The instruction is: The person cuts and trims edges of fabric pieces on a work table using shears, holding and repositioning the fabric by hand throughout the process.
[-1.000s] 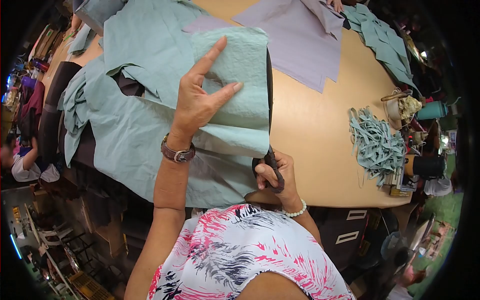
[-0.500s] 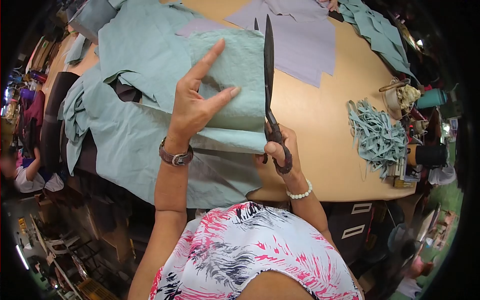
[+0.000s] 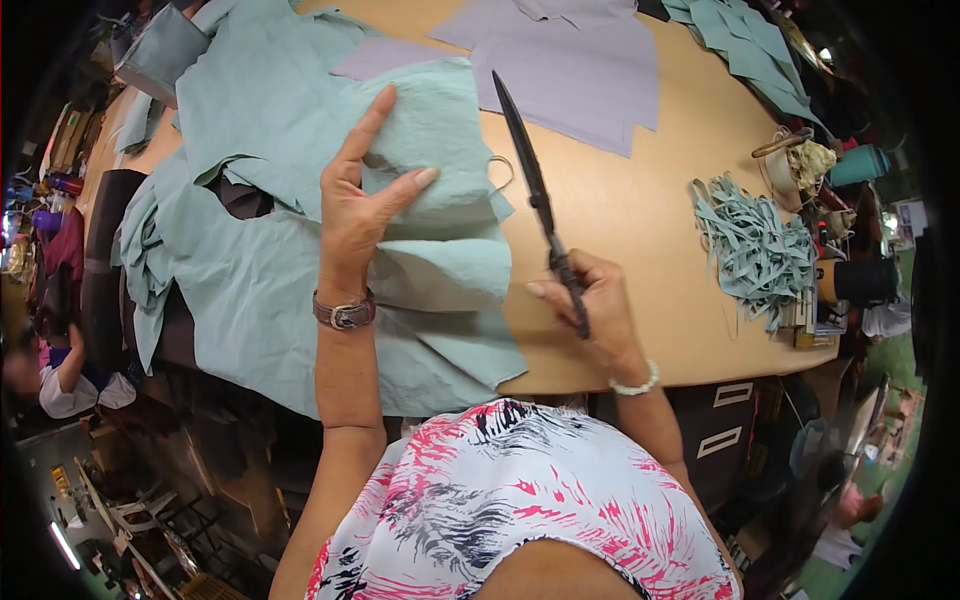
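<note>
My left hand (image 3: pixel 355 215) lies on a pale green cloth (image 3: pixel 435 120), thumb and index finger stretched apart; its other fingers are not clearly visible. Folds run across the cloth below the thumb. In my right hand (image 3: pixel 608 310) is a pair of dark fabric shears (image 3: pixel 528 165), the blades together and pointing away from me. They are just right of the cloth's edge, apart from it. A thin curled strip (image 3: pixel 505 170) hangs at that edge.
More green cloth (image 3: pixel 250 280) spreads over the left of the table (image 3: pixel 660 240). Lavender cloth (image 3: pixel 580 80) lies at the back. On the right sit a heap of green strips (image 3: pixel 755 250) and a teal container (image 3: pixel 860 163). Stacked green pieces (image 3: pixel 745 60) lie at the far right.
The shears have come away from the cloth's edge to the right, tilting left at the tip, and their blades have closed. My left hand and the cloth appear further left in view.
</note>
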Demonstrator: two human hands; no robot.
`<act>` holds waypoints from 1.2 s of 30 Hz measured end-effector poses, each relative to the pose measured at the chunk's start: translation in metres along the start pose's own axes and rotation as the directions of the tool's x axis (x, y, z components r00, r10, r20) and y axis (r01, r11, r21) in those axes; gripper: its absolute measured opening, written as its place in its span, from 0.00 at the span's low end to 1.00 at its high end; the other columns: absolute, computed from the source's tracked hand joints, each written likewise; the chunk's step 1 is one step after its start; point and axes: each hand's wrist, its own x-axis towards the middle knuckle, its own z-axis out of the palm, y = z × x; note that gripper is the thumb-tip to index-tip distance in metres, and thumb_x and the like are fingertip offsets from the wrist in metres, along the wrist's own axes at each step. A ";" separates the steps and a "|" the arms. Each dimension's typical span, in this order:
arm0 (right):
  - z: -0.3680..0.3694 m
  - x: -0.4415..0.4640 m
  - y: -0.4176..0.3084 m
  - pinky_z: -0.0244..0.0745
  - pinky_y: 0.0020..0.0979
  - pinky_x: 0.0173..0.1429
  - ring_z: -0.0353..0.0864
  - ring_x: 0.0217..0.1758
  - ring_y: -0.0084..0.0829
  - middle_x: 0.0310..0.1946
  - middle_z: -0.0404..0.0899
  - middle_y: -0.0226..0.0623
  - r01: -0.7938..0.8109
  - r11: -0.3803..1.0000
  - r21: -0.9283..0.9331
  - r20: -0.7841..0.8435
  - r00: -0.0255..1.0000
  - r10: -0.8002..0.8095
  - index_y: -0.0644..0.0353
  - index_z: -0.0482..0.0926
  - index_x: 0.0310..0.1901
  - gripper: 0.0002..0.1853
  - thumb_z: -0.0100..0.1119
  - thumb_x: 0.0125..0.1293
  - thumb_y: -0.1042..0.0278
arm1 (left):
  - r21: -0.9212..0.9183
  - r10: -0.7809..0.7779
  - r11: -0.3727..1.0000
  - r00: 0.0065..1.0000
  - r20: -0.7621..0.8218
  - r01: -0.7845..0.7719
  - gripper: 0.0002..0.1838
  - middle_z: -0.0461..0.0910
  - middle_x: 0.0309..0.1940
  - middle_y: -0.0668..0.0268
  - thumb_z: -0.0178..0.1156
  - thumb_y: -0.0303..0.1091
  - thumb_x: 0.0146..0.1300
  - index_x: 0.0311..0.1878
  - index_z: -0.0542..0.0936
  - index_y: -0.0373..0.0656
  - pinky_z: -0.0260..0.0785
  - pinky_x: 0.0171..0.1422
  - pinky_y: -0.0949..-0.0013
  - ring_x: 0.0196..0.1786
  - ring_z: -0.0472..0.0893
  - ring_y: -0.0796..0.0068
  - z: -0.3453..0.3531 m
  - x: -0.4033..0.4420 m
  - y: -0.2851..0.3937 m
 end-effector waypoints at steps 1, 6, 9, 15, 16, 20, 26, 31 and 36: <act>-0.012 0.001 0.003 0.56 0.22 0.15 0.61 0.13 0.14 0.11 0.64 0.23 0.021 0.987 -0.161 -0.044 0.999 -0.029 0.62 0.70 0.19 0.16 0.70 0.47 0.66 | -0.069 -0.030 0.997 0.999 -0.015 0.029 0.35 0.68 0.56 0.58 0.62 0.20 0.43 0.60 0.65 0.37 0.59 0.62 0.70 0.57 0.69 0.71 -0.003 -0.001 0.000; -0.056 0.031 -0.010 0.65 0.33 0.24 0.71 0.18 0.32 0.16 0.74 0.43 -0.004 0.653 -0.757 -0.140 0.978 -0.156 0.68 0.76 0.22 0.10 0.66 0.43 0.72 | -0.414 -0.116 0.906 0.993 -0.035 0.091 0.39 0.69 0.54 0.50 0.58 0.28 0.45 0.63 0.57 0.33 0.70 0.46 0.79 0.45 0.75 0.76 -0.016 -0.004 0.002; -0.061 0.047 -0.017 0.68 0.36 0.33 0.75 0.30 0.40 0.26 0.75 0.47 0.133 0.385 -0.913 0.024 0.961 -0.275 0.68 0.76 0.23 0.09 0.64 0.44 0.72 | -0.585 -0.067 0.800 0.989 0.135 0.134 0.43 0.59 0.61 0.51 0.59 0.29 0.47 0.66 0.49 0.35 0.66 0.31 0.85 0.31 0.69 0.84 -0.042 -0.005 -0.015; 0.014 0.077 -0.038 0.62 0.35 0.58 0.64 0.57 0.45 0.53 0.66 0.48 0.447 0.286 -0.848 0.285 0.838 -0.465 0.60 0.69 0.52 0.25 0.59 0.54 0.59 | -0.826 -0.058 0.559 0.997 0.042 0.067 0.38 0.58 0.62 0.55 0.54 0.28 0.46 0.64 0.56 0.35 0.63 0.24 0.87 0.21 0.64 0.85 -0.048 -0.006 -0.024; 0.029 0.086 -0.026 0.59 0.36 0.62 0.61 0.60 0.46 0.56 0.63 0.48 0.476 0.247 -0.844 0.296 0.798 -0.526 0.59 0.66 0.56 0.28 0.58 0.55 0.57 | -0.856 -0.041 0.513 0.998 0.043 0.058 0.37 0.54 0.65 0.56 0.53 0.27 0.47 0.64 0.56 0.36 0.63 0.24 0.87 0.21 0.64 0.85 -0.048 -0.006 -0.026; 0.053 0.088 0.013 0.57 0.39 0.62 0.62 0.58 0.48 0.52 0.66 0.49 0.527 0.119 -0.842 0.339 0.687 -0.643 0.60 0.70 0.52 0.28 0.55 0.55 0.47 | -0.872 -0.036 0.480 0.996 0.087 0.094 0.36 0.46 0.68 0.59 0.53 0.25 0.49 0.65 0.55 0.36 0.65 0.26 0.86 0.24 0.67 0.84 -0.054 -0.005 -0.037; -0.009 0.038 0.029 0.71 0.33 0.43 0.74 0.42 0.39 0.38 0.73 0.40 0.656 0.242 -0.715 0.415 0.676 -0.609 0.62 0.74 0.36 0.09 0.54 0.50 0.76 | -0.820 -0.101 0.567 0.995 0.027 0.080 0.38 0.63 0.59 0.59 0.54 0.24 0.47 0.65 0.53 0.35 0.71 0.29 0.80 0.27 0.72 0.81 -0.048 -0.005 -0.035; -0.137 0.035 -0.020 0.71 0.26 0.37 0.77 0.31 0.32 0.29 0.79 0.40 0.294 0.667 -0.685 -0.056 0.891 -0.451 0.64 0.79 0.33 0.07 0.58 0.50 0.79 | -0.791 -0.057 0.606 0.996 0.066 0.087 0.39 0.63 0.58 0.52 0.54 0.23 0.46 0.64 0.53 0.32 0.74 0.29 0.79 0.26 0.72 0.80 -0.044 -0.007 -0.037; -0.254 0.025 -0.045 0.72 0.34 0.41 0.78 0.34 0.39 0.30 0.79 0.44 -0.164 0.358 -0.919 -0.305 0.872 -0.383 0.64 0.80 0.35 0.09 0.56 0.49 0.75 | -0.772 -0.087 0.612 0.984 0.152 0.173 0.39 0.58 0.62 0.53 0.52 0.23 0.48 0.65 0.51 0.35 0.66 0.25 0.83 0.27 0.68 0.84 -0.035 -0.009 -0.033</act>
